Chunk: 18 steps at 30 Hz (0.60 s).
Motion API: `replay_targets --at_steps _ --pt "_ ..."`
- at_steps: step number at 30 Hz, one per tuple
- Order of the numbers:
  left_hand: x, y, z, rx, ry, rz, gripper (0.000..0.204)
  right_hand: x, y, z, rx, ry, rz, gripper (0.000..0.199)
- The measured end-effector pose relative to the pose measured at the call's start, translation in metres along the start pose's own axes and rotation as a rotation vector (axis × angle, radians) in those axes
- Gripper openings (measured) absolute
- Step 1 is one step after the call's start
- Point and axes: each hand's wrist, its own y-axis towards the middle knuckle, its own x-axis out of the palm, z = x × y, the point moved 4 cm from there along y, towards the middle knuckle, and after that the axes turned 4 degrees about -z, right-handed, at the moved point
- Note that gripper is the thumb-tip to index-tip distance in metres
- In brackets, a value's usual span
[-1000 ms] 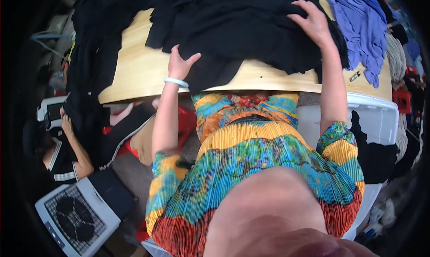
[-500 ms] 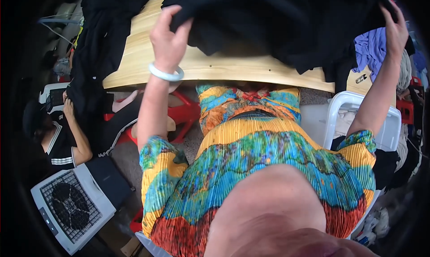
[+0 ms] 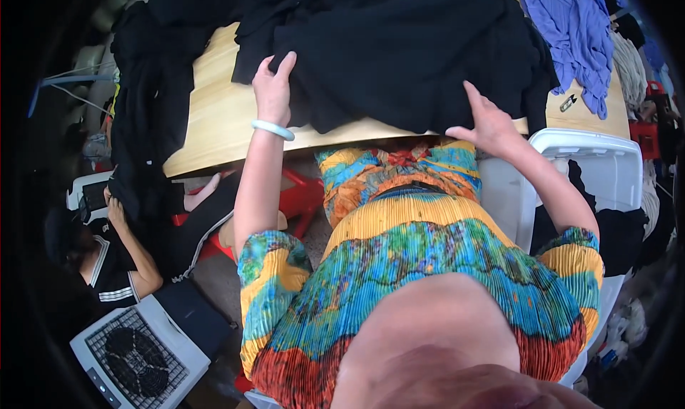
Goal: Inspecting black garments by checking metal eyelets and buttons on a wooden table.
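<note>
Wood table (image 3: 208, 102) spans upper ctr.; grey floor (image 3: 222, 284) lower L; red stools (image 3: 305, 195) mid-L & far R; fan (image 3: 139, 355) btm L.

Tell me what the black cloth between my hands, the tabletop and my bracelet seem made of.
Black cloth: soft matte fabric, possibly knit, as it drapes limply. Tabletop: pale wood or wood-look laminate, judging by its grain. Bracelet: smooth, pale, rigid-looking ring, perhaps stone, glass or plastic; I can't tell which.

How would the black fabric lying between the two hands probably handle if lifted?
The black fabric is likely floppy: its lower edge is wavy and it lies flat along the wooden table. It looks unlikely to roll, being spread out. Its matte surface suggests it isn't very slippery.
</note>
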Motion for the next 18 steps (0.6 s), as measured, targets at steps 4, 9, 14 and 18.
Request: replay_targets --at_steps 4,9,14,18 --pt "-0.001 0.011 0.012 0.125 0.011 0.071 0.061 0.023 0.017 -0.013 -0.143 -0.201 0.158 0.068" --pt "-0.004 0.006 0.064 0.176 -0.07 -0.071 0.021 -0.013 0.024 0.009 -0.272 0.251 0.166 0.031" --pt "0.016 -0.025 0.126 -0.045 -0.459 -0.309 0.022 -0.169 -0.012 0.049 -0.23 0.221 0.743 0.026" --pt "0.039 -0.036 0.156 0.327 -0.264 -0.364 0.025 -0.234 0.0 0.102 -0.067 1.078 0.94 0.024"
